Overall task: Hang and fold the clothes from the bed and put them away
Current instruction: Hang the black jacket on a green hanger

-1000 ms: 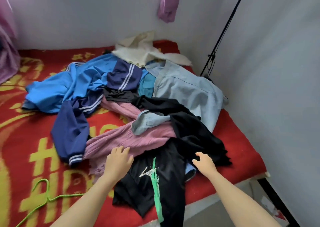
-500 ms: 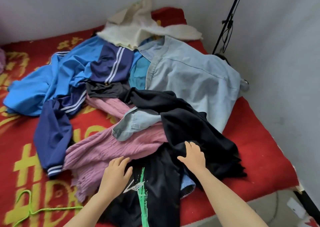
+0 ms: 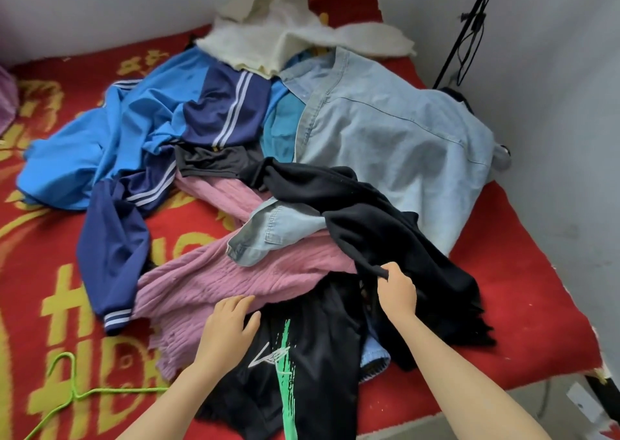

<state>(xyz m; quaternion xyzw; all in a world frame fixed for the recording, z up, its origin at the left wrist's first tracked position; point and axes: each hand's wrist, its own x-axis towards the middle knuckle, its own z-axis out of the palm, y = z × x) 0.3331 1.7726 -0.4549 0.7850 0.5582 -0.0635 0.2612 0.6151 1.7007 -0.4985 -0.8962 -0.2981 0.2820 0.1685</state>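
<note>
A heap of clothes lies on the red bed (image 3: 510,271). My right hand (image 3: 396,292) pinches a fold of a black fuzzy garment (image 3: 385,224) that drapes across the heap. My left hand (image 3: 228,332) rests with straight fingers where a pink ribbed garment (image 3: 235,278) meets black shorts with a green stripe (image 3: 315,355). Behind lie a light denim shirt (image 3: 396,137), a blue and navy striped track jacket (image 3: 141,137) and a cream fleece piece (image 3: 288,33).
A green wire hanger (image 3: 77,396) lies on the red cover at the lower left. A black stand pole with cables (image 3: 466,30) leans at the right wall. White walls close in the bed behind and on the right. Grey floor (image 3: 486,416) shows past the bed's near edge.
My right hand moved up and closed its fingers on a fold of the black garment. My left hand shifted slightly right onto the shorts. The camera came closer and tilted down.
</note>
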